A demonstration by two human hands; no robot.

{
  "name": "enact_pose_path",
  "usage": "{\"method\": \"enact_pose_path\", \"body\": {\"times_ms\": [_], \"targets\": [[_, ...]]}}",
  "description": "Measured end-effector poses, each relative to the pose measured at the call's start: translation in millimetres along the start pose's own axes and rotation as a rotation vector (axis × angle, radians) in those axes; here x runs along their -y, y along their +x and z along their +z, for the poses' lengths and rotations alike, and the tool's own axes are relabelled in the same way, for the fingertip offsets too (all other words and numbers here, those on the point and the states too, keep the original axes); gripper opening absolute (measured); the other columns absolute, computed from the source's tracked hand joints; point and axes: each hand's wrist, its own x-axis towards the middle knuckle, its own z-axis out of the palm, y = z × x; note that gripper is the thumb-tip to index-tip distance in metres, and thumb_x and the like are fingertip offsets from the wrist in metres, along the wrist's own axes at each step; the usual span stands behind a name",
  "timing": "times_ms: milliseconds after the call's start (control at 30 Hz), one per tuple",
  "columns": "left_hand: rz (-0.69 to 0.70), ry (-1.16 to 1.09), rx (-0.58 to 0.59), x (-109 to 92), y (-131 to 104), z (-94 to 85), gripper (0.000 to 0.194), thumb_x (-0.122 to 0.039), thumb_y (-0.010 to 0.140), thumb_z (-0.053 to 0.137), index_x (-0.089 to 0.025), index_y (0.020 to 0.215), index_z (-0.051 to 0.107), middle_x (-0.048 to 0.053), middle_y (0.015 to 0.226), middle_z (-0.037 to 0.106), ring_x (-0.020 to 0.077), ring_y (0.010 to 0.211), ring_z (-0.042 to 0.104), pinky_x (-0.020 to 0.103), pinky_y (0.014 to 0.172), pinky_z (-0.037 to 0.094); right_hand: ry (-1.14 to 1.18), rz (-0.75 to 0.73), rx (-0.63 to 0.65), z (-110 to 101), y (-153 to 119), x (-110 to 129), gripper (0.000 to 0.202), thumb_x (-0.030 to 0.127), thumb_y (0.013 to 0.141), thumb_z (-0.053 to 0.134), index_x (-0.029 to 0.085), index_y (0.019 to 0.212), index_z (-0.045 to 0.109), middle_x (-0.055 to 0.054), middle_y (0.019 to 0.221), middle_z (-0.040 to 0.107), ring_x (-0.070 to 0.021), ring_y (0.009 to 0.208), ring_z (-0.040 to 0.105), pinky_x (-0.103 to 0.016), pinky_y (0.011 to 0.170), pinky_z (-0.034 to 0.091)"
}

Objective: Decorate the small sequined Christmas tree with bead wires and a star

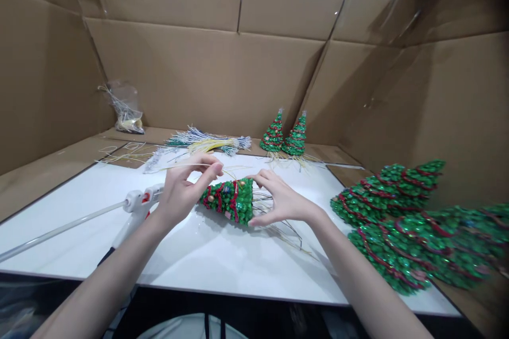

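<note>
A small green miniature Christmas tree (227, 201) with red garland lies on its side, its tip toward my left hand. Thin loose wires (264, 201) stick out of its base. My right hand (283, 198) spans that base, with thumb and fingertips on opposite edges. Above the tree's upper part, my left hand (186, 185) pinches a thin pale wire (228, 172) between thumb and forefinger. The wire runs back across the hand and forward to the tree. Part of the tree's tip is hidden behind my left hand.
A white glue gun (137, 206) with a long glue stick (63, 230) lies at left. Bundled wires (210, 142) and a plastic bag (128, 111) are behind. Two small trees (272, 132) stand at the back; larger trees (401, 254) lie right. Cardboard walls (199, 74) enclose the white board (191, 270).
</note>
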Motion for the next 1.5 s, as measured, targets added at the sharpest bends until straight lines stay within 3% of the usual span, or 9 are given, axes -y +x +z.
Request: {"method": "enact_pose_path", "body": {"times_ms": [200,333,500,600,800,1133,1333,1500], "targets": [[-0.073,0.037,0.251,0,-2,0.5,0.014,-0.027,0.087,0.058,-0.017,0.082,0.067,0.0,0.082,0.069,0.0126,0.075,0.064,0.018,0.058,0.048,0.012,-0.047,-0.039,0,-6,-6,0.089,0.056,0.055,0.078,0.026,0.131,0.043,-0.007,0.104,0.046,-0.0265,0.098,0.044,-0.042,0.089,0.04],[-0.073,0.027,0.356,4,-5,4.9,0.01,-0.024,0.086,0.059,-0.018,0.083,0.068,-0.001,0.08,0.07,0.0114,0.071,0.063,0.018,0.06,0.048,0.043,-0.065,-0.051,2,-6,-8,0.093,0.056,0.054,0.079,0.027,0.133,0.042,-0.006,0.104,0.046,-0.026,0.099,0.044,-0.042,0.09,0.039],[0.02,0.054,0.411,10,-8,12.5,0.008,-0.015,0.082,0.061,-0.016,0.08,0.068,0.001,0.077,0.07,0.0114,0.068,0.063,0.02,0.064,0.048,0.116,-0.029,-0.125,10,-5,-7,0.073,0.058,0.07,0.067,0.027,0.133,0.044,-0.007,0.101,0.046,-0.0244,0.096,0.046,-0.041,0.088,0.04],[0.051,0.047,0.372,12,-10,14.7,0.008,-0.014,0.083,0.06,-0.015,0.08,0.068,0.001,0.077,0.071,0.0117,0.069,0.064,0.02,0.066,0.048,0.107,-0.033,-0.185,13,-4,-6,0.07,0.056,0.07,0.069,0.024,0.128,0.048,-0.007,0.098,0.046,-0.0252,0.097,0.046,-0.041,0.087,0.04],[0.066,0.032,0.147,11,-11,16.3,0.006,-0.013,0.082,0.063,-0.015,0.078,0.067,0.001,0.074,0.069,0.0118,0.068,0.063,0.022,0.067,0.049,0.15,-0.086,-0.222,16,-5,-6,0.072,0.053,0.067,0.073,0.022,0.127,0.049,-0.007,0.1,0.048,-0.0249,0.096,0.045,-0.039,0.085,0.039],[0.238,-0.06,0.288,21,-20,25.0,0.009,-0.008,0.084,0.058,-0.014,0.085,0.065,0.007,0.086,0.07,0.0155,0.086,0.066,0.026,0.079,0.051,0.157,-0.143,-0.265,21,-7,-7,0.076,0.056,0.064,0.074,0.021,0.127,0.049,-0.007,0.098,0.051,-0.024,0.093,0.046,-0.037,0.082,0.039],[0.216,0.028,0.246,18,-21,24.0,0.012,-0.01,0.085,0.054,-0.016,0.089,0.064,0.003,0.08,0.067,0.0122,0.069,0.061,0.023,0.064,0.048,0.182,-0.154,-0.269,23,-7,-11,0.072,0.062,0.069,0.065,0.022,0.127,0.049,-0.008,0.098,0.052,-0.0247,0.092,0.046,-0.037,0.081,0.039],[0.234,0.037,0.25,15,-23,23.2,0.018,-0.005,0.082,0.051,-0.016,0.09,0.062,0.003,0.078,0.064,0.0117,0.067,0.058,0.022,0.06,0.045,0.179,-0.165,-0.288,23,-7,-11,0.062,0.057,0.076,0.062,0.023,0.126,0.051,-0.007,0.095,0.053,-0.0242,0.09,0.047,-0.038,0.081,0.039]]}}
